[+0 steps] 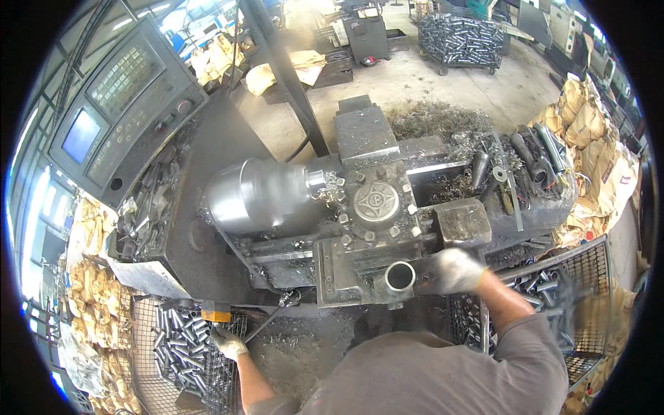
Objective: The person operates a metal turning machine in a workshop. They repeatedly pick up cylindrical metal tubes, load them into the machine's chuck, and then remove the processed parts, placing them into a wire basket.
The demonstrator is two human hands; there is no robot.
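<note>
Grey shirt (443,377) below me; right hand (456,270) clenched beside steel tube (400,277), steadying it (blurred); left hand (228,342) grasping thin rod (266,321) over basket (214,373).

My left hand (228,344) rests on the tube basket (181,349); my right hand (453,270) lies right of the steel tube (400,277) on the lathe (373,207).

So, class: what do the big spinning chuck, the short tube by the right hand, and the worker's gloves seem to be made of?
Chuck: bright, polished-looking metal, probably steel; it shines with blurred highlights.
Tube: bare grey metal, likely steel, with a shiny hollow rim.
Gloves on the left hand and right hand: pale knitted-looking fabric, soiled; weave too small to confirm.
</note>
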